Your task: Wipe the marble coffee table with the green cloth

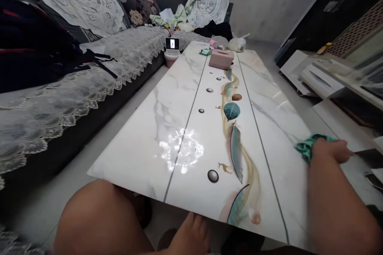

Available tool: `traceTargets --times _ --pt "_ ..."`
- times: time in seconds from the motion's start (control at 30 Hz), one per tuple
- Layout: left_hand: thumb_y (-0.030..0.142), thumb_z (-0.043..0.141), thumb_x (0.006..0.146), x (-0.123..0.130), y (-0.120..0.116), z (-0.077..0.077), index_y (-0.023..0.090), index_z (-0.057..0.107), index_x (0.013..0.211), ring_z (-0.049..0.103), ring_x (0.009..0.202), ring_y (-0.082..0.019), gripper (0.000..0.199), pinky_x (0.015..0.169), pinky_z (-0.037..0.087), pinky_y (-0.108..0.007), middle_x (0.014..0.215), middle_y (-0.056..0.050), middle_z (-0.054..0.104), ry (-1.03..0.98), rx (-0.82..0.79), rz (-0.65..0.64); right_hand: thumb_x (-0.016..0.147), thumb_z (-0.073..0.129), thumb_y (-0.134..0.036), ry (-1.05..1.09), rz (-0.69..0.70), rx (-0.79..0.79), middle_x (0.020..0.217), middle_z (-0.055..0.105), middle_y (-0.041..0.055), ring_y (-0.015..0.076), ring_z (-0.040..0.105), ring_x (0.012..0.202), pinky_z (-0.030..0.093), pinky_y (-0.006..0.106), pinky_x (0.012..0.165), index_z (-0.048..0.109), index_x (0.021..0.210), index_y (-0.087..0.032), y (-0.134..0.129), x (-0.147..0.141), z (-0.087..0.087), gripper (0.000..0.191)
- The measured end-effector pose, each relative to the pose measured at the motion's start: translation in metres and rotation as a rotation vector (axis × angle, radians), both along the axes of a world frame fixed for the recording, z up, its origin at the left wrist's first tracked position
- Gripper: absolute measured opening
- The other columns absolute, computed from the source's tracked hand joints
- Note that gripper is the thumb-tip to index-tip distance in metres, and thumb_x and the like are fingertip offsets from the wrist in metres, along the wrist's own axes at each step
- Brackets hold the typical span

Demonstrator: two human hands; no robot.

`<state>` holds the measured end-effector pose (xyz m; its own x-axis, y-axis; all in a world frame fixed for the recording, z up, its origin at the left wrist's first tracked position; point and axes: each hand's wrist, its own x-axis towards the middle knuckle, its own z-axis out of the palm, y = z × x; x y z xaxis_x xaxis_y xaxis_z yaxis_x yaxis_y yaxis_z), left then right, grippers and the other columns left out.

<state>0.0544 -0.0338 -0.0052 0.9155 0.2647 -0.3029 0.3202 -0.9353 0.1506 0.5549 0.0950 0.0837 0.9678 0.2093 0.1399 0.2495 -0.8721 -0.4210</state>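
Green cloth (305, 148) is bunched in our right hand (331, 150), which grasps it at the right edge of the long white marbled table (167, 103), the fingers pointing out past that edge. Our left hand (193, 231) has its fingertips up against the near edge of the tabletop; we cannot tell whether it grips there or only rests. Down the middle of the surface run two dark lines, with painted leaves (232, 110) and silvery dots between them. Toward the far end we see a pink box (221, 59), and a plastic bag (237, 44) sits beyond it. To our left stretches a lace-covered sofa (119, 53) with a dark backpack (32, 48) on it
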Motion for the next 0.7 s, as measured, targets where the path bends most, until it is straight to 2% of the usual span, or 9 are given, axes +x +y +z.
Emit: traceTargets --times 0.07,0.1,0.2,0.27,0.37,0.47,0.53,0.63,0.7 --pt "0.030 0.050 0.118 -0.007 -0.007 -0.016 0.021 0.076 0.147 0.073 0.130 -0.027 0.040 0.105 0.055 -0.041 0.135 -0.012 0.080 -0.032 0.057 -0.002 0.105 0.046 -0.031 0.055 -0.019 0.033 0.156 0.046 0.0435 0.0425 0.061 0.144 0.050 0.059 0.095 0.053 0.171 -0.021 0.036 -0.027 0.004 0.067" --pt "0.032 0.050 0.118 -0.010 -0.013 -0.027 0.021 0.077 0.147 0.072 0.131 -0.027 0.040 0.105 0.054 -0.041 0.133 -0.011 0.080 -0.049 0.078 0.003 0.106 0.050 -0.030 0.071 0.033 0.037 0.154 0.050 0.0403 0.0408 0.061 0.143 0.050 0.055 0.098 0.057 0.169 -0.020 0.055 -0.043 0.006 0.064" --pt "0.032 0.054 0.117 -0.020 -0.033 -0.059 0.026 0.077 0.146 0.071 0.131 -0.027 0.038 0.110 0.052 -0.043 0.132 -0.007 0.082 -0.101 0.130 0.053 0.108 0.057 -0.031 0.074 0.317 0.016 0.145 0.060 0.0320 0.0338 0.065 0.130 0.048 0.043 0.097 0.065 0.160 -0.017 0.111 -0.102 0.005 0.054" --pt "0.031 0.058 0.115 -0.024 -0.044 -0.075 0.028 0.078 0.146 0.071 0.133 -0.029 0.037 0.112 0.051 -0.046 0.132 -0.007 0.082 -0.101 0.132 0.068 0.108 0.059 -0.031 0.066 0.496 0.014 0.141 0.062 0.0260 0.0273 0.064 0.118 0.045 0.037 0.094 0.067 0.155 -0.017 0.141 -0.150 0.003 0.049" --pt "0.030 0.058 0.114 -0.024 -0.051 -0.082 0.028 0.081 0.140 0.071 0.133 -0.031 0.035 0.111 0.053 -0.049 0.133 -0.007 0.081 -0.089 0.112 0.037 0.109 0.061 -0.031 0.066 0.721 0.020 0.137 0.061 0.0170 0.0191 0.058 0.102 0.041 0.031 0.089 0.069 0.149 -0.019 0.171 -0.228 0.001 0.043" --pt "0.027 0.055 0.115 -0.017 -0.048 -0.067 0.024 0.084 0.134 0.073 0.130 -0.031 0.035 0.108 0.056 -0.048 0.133 -0.008 0.081 -0.061 0.086 0.021 0.108 0.060 -0.030 0.097 0.889 0.028 0.135 0.060 0.0123 0.0159 0.054 0.095 0.040 0.028 0.086 0.070 0.145 -0.020 0.189 -0.302 0.001 0.039" --pt "0.025 0.051 0.116 -0.009 -0.041 -0.047 0.020 0.083 0.136 0.073 0.131 -0.031 0.038 0.107 0.058 -0.048 0.135 -0.010 0.080 -0.020 0.043 0.033 0.107 0.060 -0.029 0.125 0.974 0.038 0.137 0.060 0.0117 0.0163 0.056 0.095 0.043 0.028 0.085 0.069 0.144 -0.021 0.197 -0.346 0.000 0.039" --pt "0.025 0.044 0.118 0.008 -0.027 -0.013 0.011 0.079 0.141 0.074 0.131 -0.033 0.044 0.106 0.059 -0.047 0.142 -0.015 0.076 0.134 -0.117 0.002 0.108 0.061 -0.030 0.164 1.078 0.062 0.142 0.059 0.0121 0.0197 0.062 0.101 0.048 0.030 0.088 0.068 0.144 -0.023 0.210 -0.406 0.000 0.038" --pt "0.026 0.053 0.116 0.015 -0.021 0.006 0.005 0.081 0.135 0.078 0.121 -0.033 0.040 0.104 0.060 -0.045 0.128 -0.019 0.081 0.186 -0.150 0.071 0.108 0.062 -0.031 0.184 1.158 0.070 0.142 0.061 0.0120 0.0222 0.065 0.104 0.051 0.032 0.089 0.069 0.143 -0.025 0.218 -0.442 0.000 0.037"
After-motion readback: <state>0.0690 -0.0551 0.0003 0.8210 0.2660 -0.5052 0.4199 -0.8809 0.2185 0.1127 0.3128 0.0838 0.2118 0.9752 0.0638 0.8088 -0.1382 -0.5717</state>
